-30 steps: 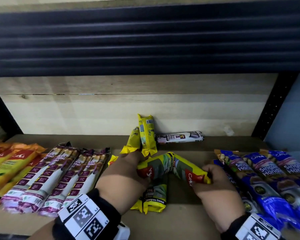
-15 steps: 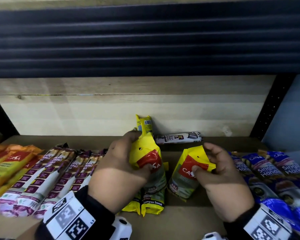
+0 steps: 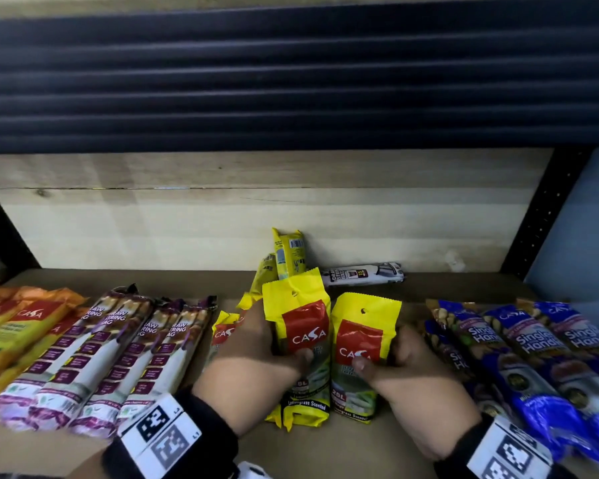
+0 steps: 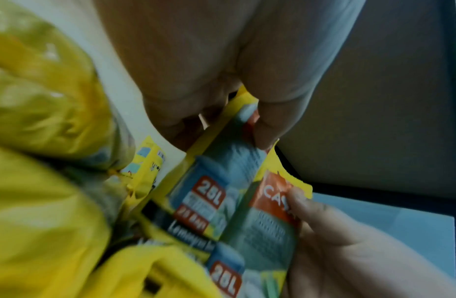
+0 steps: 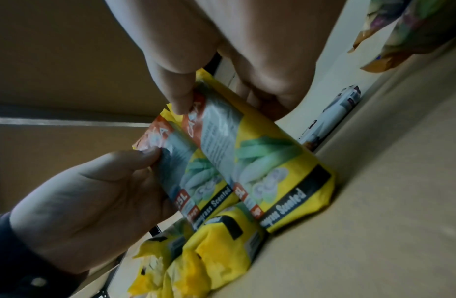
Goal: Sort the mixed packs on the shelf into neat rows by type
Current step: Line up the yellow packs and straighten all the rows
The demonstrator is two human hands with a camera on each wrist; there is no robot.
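Both yellow plastic packs with red labels now stand upright side by side, up from their splayed tilt a moment ago. My left hand (image 3: pixel 256 368) grips the left yellow pack (image 3: pixel 301 344), thumb across its front; my right hand (image 3: pixel 415 385) pinches the right yellow pack (image 3: pixel 362 347). More yellow packs lie half hidden under them. Purple-and-white drawstring-bag packs (image 3: pixel 94 361) sit left of my left hand, blue packs (image 3: pixel 540 354) right of my right, cut off. A white roll pack (image 3: pixel 362 273) lies beyond.
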